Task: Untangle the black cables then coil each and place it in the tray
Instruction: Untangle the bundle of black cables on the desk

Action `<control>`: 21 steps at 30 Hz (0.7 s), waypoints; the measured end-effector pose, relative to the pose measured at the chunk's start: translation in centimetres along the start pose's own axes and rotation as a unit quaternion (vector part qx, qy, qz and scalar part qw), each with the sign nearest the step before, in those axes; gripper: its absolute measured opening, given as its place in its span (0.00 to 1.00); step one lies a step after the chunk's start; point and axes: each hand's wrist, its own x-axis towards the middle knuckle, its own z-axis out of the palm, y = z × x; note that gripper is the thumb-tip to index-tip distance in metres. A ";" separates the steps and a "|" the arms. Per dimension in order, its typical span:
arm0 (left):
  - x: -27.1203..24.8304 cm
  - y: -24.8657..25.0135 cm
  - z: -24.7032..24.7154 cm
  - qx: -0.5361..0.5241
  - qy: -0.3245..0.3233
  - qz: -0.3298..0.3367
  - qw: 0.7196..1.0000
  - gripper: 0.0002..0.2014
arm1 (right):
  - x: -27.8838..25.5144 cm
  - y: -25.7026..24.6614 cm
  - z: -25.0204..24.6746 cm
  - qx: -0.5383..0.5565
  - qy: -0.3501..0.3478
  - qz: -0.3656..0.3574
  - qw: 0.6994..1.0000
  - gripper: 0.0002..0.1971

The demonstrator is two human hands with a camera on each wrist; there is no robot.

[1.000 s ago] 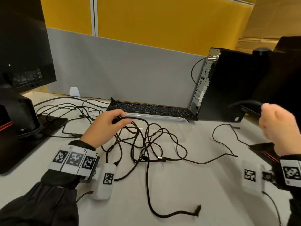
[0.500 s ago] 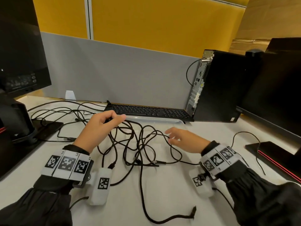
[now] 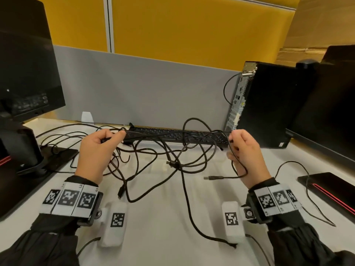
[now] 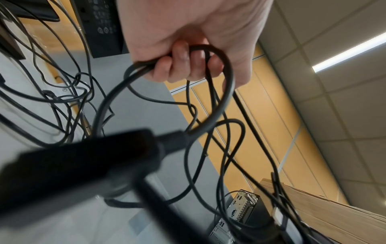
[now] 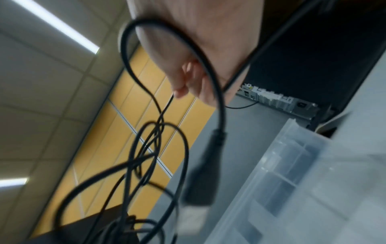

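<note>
No words, brand names or numbers can be read anywhere. The white wristbands (image 3: 69,198) and the white pods (image 3: 117,219) low in the head view bear only black square coded marker patterns. A label (image 4: 100,18) on the monitor's back, upper left of the left wrist view, shows small print and round marks, too blurred to read.

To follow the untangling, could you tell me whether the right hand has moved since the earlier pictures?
Yes. The right hand rose off the table and went right, toward the computer tower, gripping a black cable.
</note>
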 end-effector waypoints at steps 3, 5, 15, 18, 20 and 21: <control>0.1 -0.2 0.1 -0.005 0.004 -0.022 1.000 0.19 | -0.1 -0.5 -0.5 0.141 0.042 -0.034 0.989 0.15; 0.1 -0.3 0.2 -0.002 -0.010 -0.038 0.999 0.19 | -0.2 -0.8 -0.9 0.203 0.059 -0.025 0.977 0.15; -0.9 0.6 0.6 0.199 -0.098 0.079 0.972 0.13 | -2.4 -1.8 1.0 0.085 -0.069 -0.024 0.994 0.11; -2.7 2.1 1.8 0.178 -0.187 0.199 0.945 0.12 | -3.3 -1.9 1.8 0.071 -0.108 -0.033 0.991 0.10; -4.0 2.6 2.9 0.172 -0.253 0.259 0.916 0.18 | -3.9 -1.9 2.4 0.039 -0.132 -0.044 0.989 0.10; -4.7 2.9 3.4 0.170 -0.277 0.287 0.901 0.21 | -4.2 -1.9 2.6 0.027 -0.142 -0.051 0.988 0.10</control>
